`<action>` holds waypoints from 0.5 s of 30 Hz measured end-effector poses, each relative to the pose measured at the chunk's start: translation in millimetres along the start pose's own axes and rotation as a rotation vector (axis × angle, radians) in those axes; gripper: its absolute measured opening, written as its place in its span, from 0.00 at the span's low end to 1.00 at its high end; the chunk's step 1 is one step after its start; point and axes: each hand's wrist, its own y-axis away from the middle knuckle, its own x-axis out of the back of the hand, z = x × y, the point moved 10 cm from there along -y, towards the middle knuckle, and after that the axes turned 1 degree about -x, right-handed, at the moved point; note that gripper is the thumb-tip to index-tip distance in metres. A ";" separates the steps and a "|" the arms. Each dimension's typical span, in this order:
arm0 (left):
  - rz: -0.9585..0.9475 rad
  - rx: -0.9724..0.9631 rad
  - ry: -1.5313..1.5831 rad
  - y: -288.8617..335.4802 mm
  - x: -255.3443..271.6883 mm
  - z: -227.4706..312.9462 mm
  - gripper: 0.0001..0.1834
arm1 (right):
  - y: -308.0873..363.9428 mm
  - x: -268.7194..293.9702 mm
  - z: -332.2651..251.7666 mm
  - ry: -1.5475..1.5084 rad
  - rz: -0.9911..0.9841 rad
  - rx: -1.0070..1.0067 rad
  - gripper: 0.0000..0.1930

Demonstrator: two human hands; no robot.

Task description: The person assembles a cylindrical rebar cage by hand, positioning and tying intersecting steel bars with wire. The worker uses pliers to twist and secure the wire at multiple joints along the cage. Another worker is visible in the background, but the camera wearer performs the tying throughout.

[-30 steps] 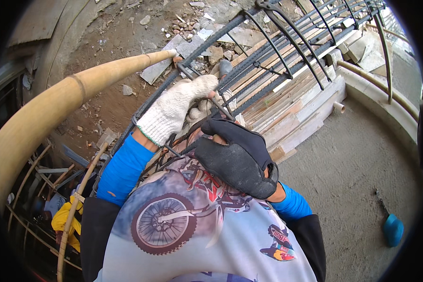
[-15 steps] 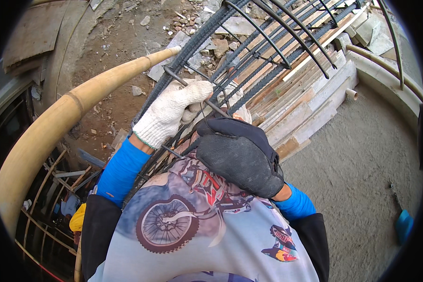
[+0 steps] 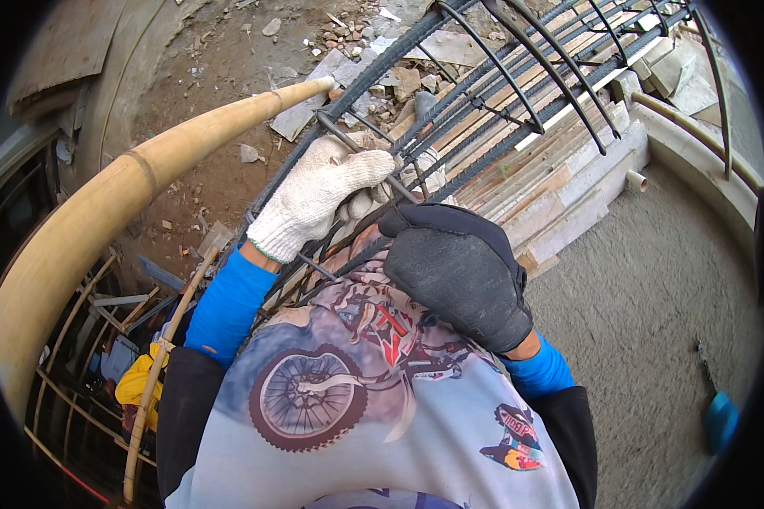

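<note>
My left hand (image 3: pixel 323 191), in a white knitted glove, is closed around a steel stirrup (image 3: pixel 337 131) on the rebar cage. Its thumb lies across the bar and its fingers curl underneath. Beside it, to the right, my right hand (image 3: pixel 458 280) in a black glove is closed near the stirrup's lower end. The back of that glove hides its fingers and whatever they hold. Long ribbed bars (image 3: pixel 389 71) of the cage run from beneath my hands to the upper right, with several bent stirrups (image 3: pixel 511 85) around them.
A thick bamboo pole (image 3: pixel 136 174) slants along the left. Stacked boards (image 3: pixel 560 204) lie right of the cage, beside a rough concrete surface (image 3: pixel 654 280) bearing a blue-handled tool (image 3: pixel 720 420). Rubble (image 3: pixel 348 38) covers the far ground. Lower left, a person in yellow (image 3: pixel 140 382) is below, among bamboo poles.
My right hand has shifted slightly right, away from my left hand, which keeps its hold on the stirrup. The thin dark wire between my hands no longer shows clearly. More yellow clothing is visible below.
</note>
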 end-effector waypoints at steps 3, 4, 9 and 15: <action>-0.007 -0.016 0.098 -0.4 3.4 -5.3 0.16 | 8.0 1.8 11.3 0.484 -0.139 -0.003 0.21; -0.004 -0.006 0.112 0.8 4.6 -7.8 0.16 | 12.7 1.6 5.9 0.654 -0.192 0.115 0.22; -0.036 0.004 0.124 3.2 3.4 -9.0 0.19 | 25.6 20.3 21.5 0.609 -0.254 0.078 0.24; -0.008 -0.047 0.099 12.6 1.5 -0.8 0.14 | 16.4 21.0 9.3 0.403 -0.128 -0.005 0.16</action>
